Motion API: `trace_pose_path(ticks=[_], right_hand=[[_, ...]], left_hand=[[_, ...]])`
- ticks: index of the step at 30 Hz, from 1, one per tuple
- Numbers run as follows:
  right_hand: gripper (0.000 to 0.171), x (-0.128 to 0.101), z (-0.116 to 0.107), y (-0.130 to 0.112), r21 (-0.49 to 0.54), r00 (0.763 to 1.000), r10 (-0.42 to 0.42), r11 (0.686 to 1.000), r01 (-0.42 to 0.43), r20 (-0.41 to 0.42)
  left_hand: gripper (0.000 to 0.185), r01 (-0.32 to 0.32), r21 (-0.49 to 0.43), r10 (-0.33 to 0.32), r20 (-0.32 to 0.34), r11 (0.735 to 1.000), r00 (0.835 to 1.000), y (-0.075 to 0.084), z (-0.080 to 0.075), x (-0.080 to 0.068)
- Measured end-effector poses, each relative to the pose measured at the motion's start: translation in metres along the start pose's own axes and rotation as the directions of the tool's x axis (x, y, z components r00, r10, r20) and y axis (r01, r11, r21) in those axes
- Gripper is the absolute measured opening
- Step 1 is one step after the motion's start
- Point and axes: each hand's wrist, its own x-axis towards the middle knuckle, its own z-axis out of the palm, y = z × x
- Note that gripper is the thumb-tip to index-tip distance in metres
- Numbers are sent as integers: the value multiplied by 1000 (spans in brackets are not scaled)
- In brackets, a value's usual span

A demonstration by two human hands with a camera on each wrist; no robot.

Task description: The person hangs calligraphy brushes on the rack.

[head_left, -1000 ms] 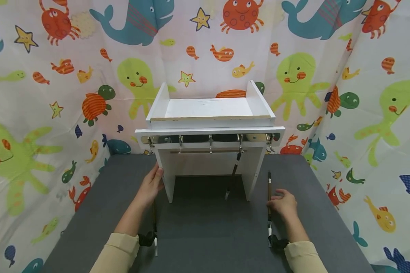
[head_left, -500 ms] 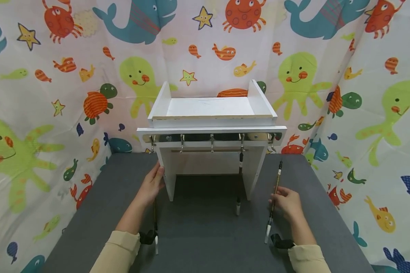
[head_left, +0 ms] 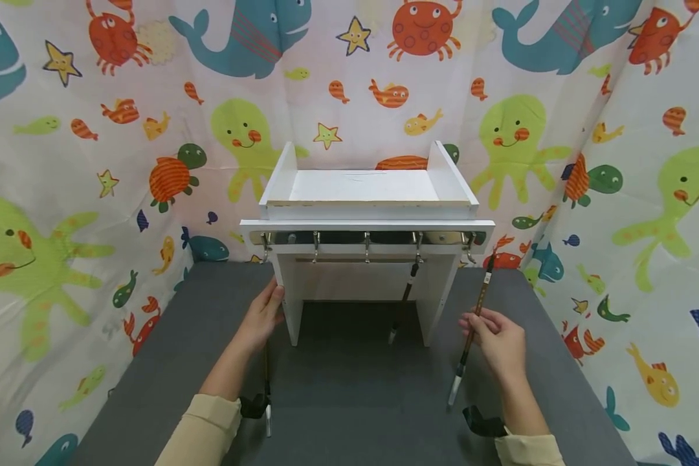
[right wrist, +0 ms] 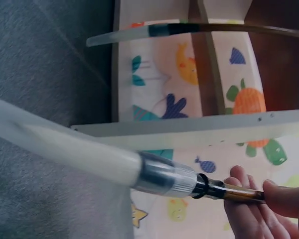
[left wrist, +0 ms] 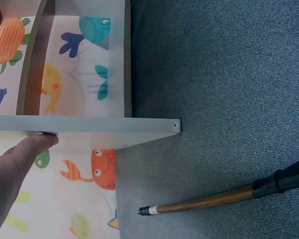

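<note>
My right hand (head_left: 501, 343) pinches a calligraphy brush (head_left: 478, 310) by its brown handle between thumb and fingers. The brush tilts, its black top up by the right end of the rack and its clear-capped tip (right wrist: 89, 152) down over the table. My left hand (head_left: 261, 314) rests against the outer face of the white rack's left side panel (head_left: 288, 304), its fingers fairly straight. Another brush (head_left: 406, 294) hangs from one of the rack's hooks (head_left: 418, 246), right of the middle. A third brush (left wrist: 204, 201) lies on the table by my left wrist.
The white rack (head_left: 367, 226) stands on the grey table (head_left: 355, 401), with a row of several metal hooks under its front board and a tray-like top (head_left: 364, 184). Behind and at both sides hangs a sea-animal curtain (head_left: 326, 97).
My right hand has raised its brush and turned it from upright to a slant, top to the right and closer to the rack's end. The hanging brush swings. My left hand stays on the panel.
</note>
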Motion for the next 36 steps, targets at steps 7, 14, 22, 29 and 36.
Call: trace_pose_path(ticks=[7,14,22,29,36], right_hand=[[34,-11,1,-17,15,992,-81,996,83,-100],[36,-25,-1,-38,-9,975,-185,983,185,-121],[31,-43,1,-60,0,952,-282,959,284,-122],[25,-61,5,-75,17,926,-363,930,367,-105],[21,-78,18,-86,100,903,-429,899,426,8]], left_hand=[[67,-10,-13,10,11,1000,1000,1,2,1],[65,-24,-18,24,0,1000,1000,2,4,2],[66,-12,-6,12,-5,1000,1000,4,3,1],[66,-10,-21,10,12,1000,1000,3,2,1],[67,-1,-16,1,7,1000,1000,0,1,0]])
